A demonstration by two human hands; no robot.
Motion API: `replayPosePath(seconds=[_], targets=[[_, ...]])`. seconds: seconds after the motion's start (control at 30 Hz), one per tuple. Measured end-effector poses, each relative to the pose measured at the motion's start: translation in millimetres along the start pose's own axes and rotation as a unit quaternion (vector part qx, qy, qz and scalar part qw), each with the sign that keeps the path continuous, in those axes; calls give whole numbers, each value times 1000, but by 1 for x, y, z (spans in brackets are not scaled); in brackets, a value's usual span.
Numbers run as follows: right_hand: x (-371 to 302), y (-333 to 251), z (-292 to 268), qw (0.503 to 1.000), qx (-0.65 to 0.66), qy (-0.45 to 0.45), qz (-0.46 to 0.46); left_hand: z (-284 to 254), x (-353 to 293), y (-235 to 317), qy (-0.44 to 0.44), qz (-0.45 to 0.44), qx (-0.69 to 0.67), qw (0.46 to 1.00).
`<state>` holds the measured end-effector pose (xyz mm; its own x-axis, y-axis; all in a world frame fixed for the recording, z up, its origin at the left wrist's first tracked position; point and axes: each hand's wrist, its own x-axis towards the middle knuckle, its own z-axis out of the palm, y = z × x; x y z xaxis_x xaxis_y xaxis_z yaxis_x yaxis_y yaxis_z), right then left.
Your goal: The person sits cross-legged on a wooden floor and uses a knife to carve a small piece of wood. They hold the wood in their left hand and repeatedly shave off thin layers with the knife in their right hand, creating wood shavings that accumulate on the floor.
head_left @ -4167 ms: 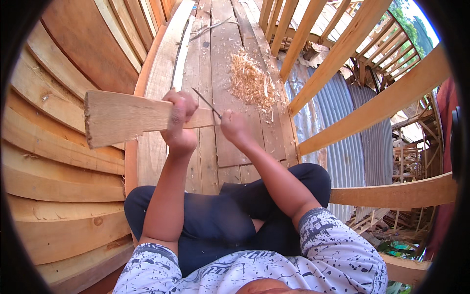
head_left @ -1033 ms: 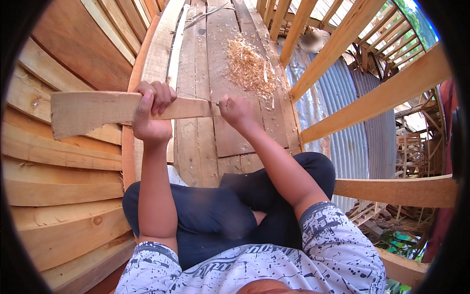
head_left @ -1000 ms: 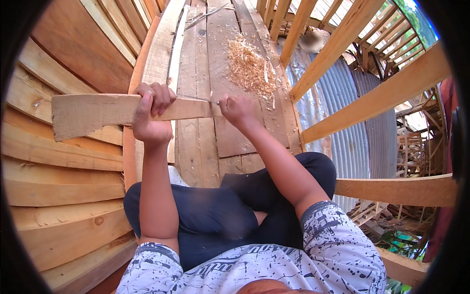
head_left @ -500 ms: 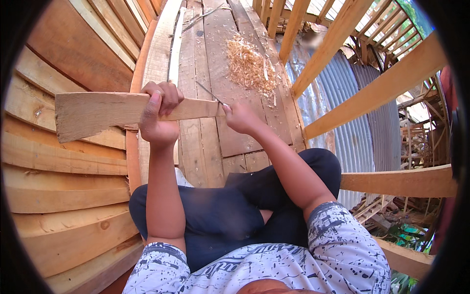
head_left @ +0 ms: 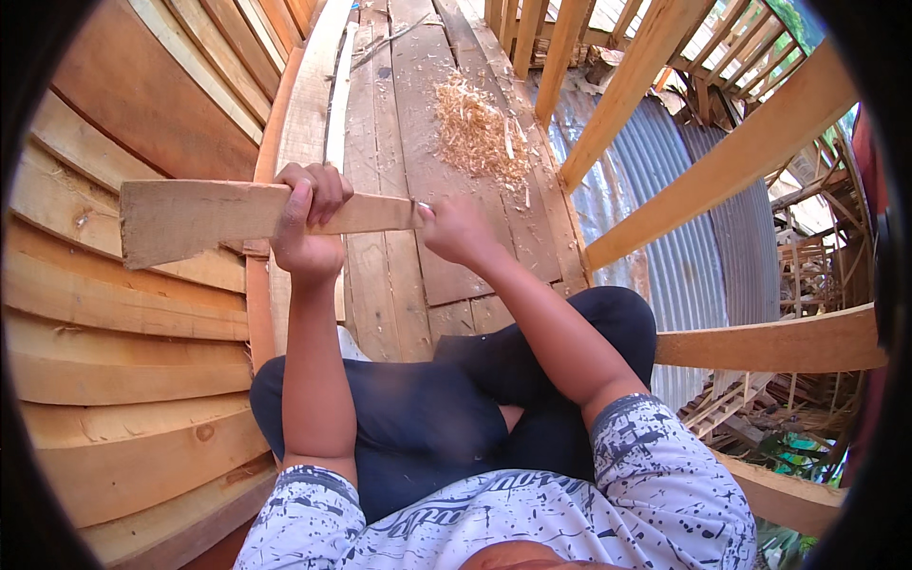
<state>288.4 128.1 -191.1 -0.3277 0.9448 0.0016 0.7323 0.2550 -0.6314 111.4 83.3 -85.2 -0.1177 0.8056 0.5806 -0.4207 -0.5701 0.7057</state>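
Note:
My left hand (head_left: pixel 311 218) is wrapped around the middle of a flat, pale wooden board (head_left: pixel 204 220) and holds it level across my front. The board is broad with a notched lower edge at its left end. It narrows toward the right. At that narrow tip, my right hand (head_left: pixel 460 230) is closed on a thin metal blade (head_left: pixel 418 203). Only a small shiny bit of the blade shows beside the fingers, against the tip of the board. Its handle, if it has one, is hidden in my fist.
A heap of curly wood shavings (head_left: pixel 480 128) lies on the plank floor (head_left: pixel 408 285) ahead. A long pale strip (head_left: pixel 339 104) lies left of it. Stacked planks (head_left: pixel 123 351) rise on my left. Wooden railing posts (head_left: pixel 731 161) stand on my right, with corrugated metal sheets (head_left: pixel 655 218) beyond.
The blade, which stuck out toward the far left from my right hand, now shows only as a short bit. My right hand has shifted slightly left; the board moved slightly right at its broad end.

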Motion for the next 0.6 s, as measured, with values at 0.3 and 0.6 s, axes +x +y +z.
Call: replayPosePath(seconds=[0.3,0.6], targets=[[-2,27,19,999,18,46,13,4,-2,-9,-20,12,-24,999],[-9,-4,3,993,-107,41,39,-10,-5,-4,-10,0,-36,999]])
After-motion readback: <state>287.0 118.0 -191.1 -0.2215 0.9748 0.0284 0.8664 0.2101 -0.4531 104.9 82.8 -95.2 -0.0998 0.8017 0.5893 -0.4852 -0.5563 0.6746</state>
